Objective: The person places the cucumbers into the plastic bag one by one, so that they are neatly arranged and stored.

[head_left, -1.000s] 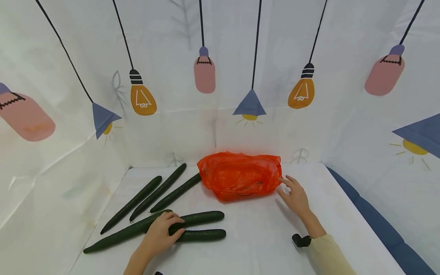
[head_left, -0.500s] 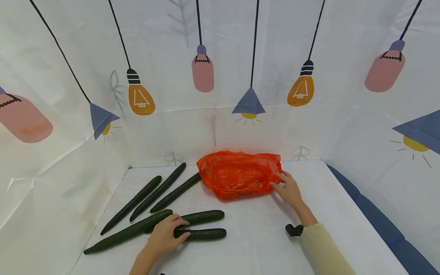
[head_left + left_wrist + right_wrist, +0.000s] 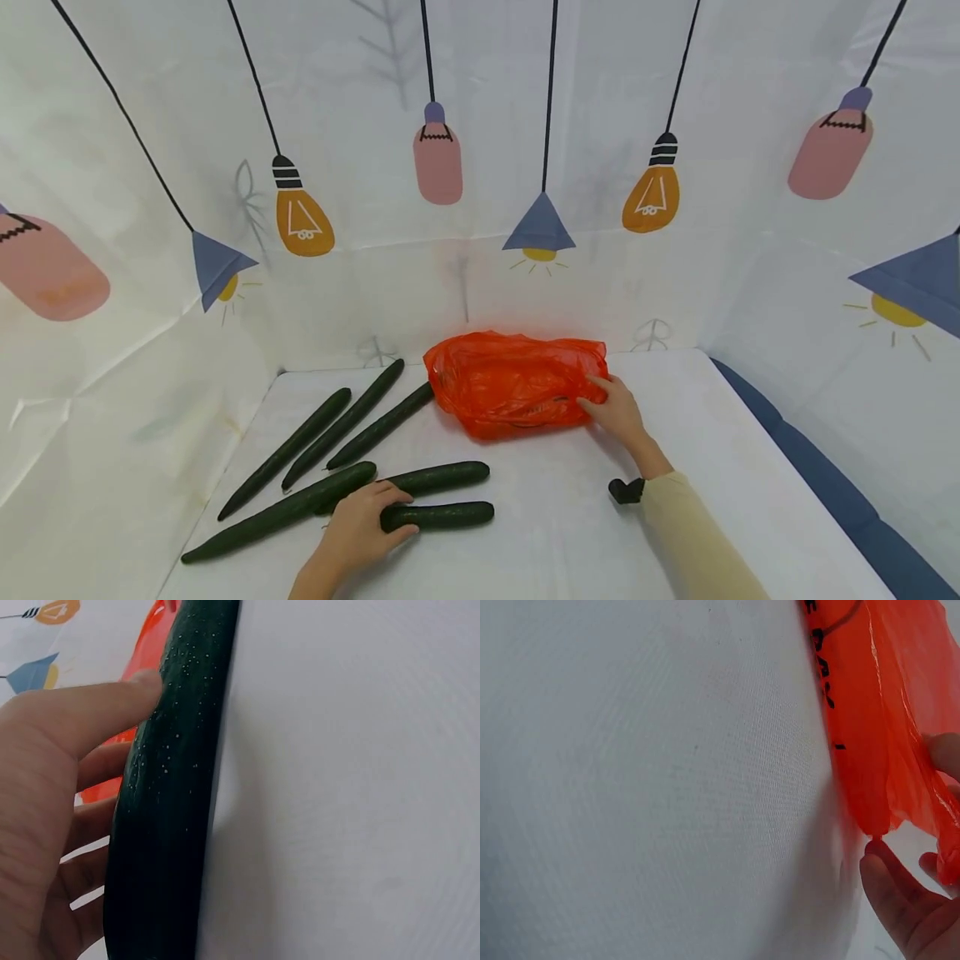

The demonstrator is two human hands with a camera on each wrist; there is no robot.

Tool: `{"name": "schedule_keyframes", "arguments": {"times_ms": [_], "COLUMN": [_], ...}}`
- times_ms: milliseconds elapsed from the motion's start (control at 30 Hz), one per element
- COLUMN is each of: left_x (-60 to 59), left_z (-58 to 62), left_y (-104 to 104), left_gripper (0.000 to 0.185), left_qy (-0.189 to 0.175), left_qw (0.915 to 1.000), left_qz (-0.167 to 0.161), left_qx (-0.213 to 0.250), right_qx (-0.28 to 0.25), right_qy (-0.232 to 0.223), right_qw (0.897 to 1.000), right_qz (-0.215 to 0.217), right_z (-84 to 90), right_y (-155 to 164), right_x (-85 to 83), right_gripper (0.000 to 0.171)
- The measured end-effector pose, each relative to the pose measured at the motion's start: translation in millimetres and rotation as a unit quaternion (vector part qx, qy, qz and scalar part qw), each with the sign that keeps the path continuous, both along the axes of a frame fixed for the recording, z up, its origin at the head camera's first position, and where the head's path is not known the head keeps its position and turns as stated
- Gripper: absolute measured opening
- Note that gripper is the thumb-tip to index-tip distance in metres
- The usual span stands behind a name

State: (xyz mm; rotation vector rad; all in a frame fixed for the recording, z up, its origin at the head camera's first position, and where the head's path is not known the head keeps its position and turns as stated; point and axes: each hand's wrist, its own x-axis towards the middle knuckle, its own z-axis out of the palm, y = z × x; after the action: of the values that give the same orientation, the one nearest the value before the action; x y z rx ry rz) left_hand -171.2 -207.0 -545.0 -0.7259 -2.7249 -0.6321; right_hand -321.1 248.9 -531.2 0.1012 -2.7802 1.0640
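The left hand (image 3: 360, 529) curls round the near cucumber (image 3: 442, 515), which lies on the table (image 3: 555, 533) in front of the bag (image 3: 517, 385); the lift seems about to begin. The right hand (image 3: 613, 408) pinches the bag's right edge, apparently readying its mouth. Next, likely raise the cucumber and find the opening. The bag is thin, crinkly orange plastic; the cucumber is long, dark and finely bumpy. Five more cucumbers (image 3: 352, 425) lie left of the bag.
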Motion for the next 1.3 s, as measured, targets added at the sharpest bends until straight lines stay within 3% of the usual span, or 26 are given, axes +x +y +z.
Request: {"name": "schedule_keyframes", "arguments": {"times_ms": [200,333,500,633,800,1000,1300], "left_x": [-0.3,0.0,-2.6,-2.7,-4.6,-7.4,-17.4], "left_z": [0.3,-4.2,-7.8,-10.3,-12.9,-9.4,5.8], "left_y": [2.8,4.8,9.5,10.9,11.3,11.8,21.8], "left_gripper": [0.041,0.045,0.046,0.041,0.039,0.038,0.036], "left_qy": [0.001,-0.015,-0.056,-0.055,-0.061,-0.07,-0.118], "left_qw": [0.9998,0.9991,0.997,0.9965,0.9954,0.9936,0.9889], "left_qz": [-0.011,-0.027,-0.05,-0.063,-0.074,-0.088,-0.091], "left_qx": [-0.018,-0.029,-0.021,-0.01,0.005,0.016,0.005], "right_qx": [0.028,0.011,-0.022,-0.029,-0.019,-0.012,-0.032], "right_qy": [-0.037,-0.049,-0.045,-0.08,-0.09,-0.095,-0.113], "right_qw": [0.999,0.999,0.998,0.996,0.995,0.995,0.993], "right_qz": [-0.001,0.015,0.034,0.042,0.043,0.036,0.025], "right_z": [-0.4,-6.9,-18.0,-20.5,-19.5,-19.5,-21.6], "right_y": [-4.5,-6.2,-5.9,-8.3,-10.4,-13.1,-12.9], "right_x": [-1.9,0.1,-1.6,-3.2,-5.4,-6.5,-1.6], "right_gripper": [0.068,0.065,0.058,0.062,0.068,0.074,0.08]}}
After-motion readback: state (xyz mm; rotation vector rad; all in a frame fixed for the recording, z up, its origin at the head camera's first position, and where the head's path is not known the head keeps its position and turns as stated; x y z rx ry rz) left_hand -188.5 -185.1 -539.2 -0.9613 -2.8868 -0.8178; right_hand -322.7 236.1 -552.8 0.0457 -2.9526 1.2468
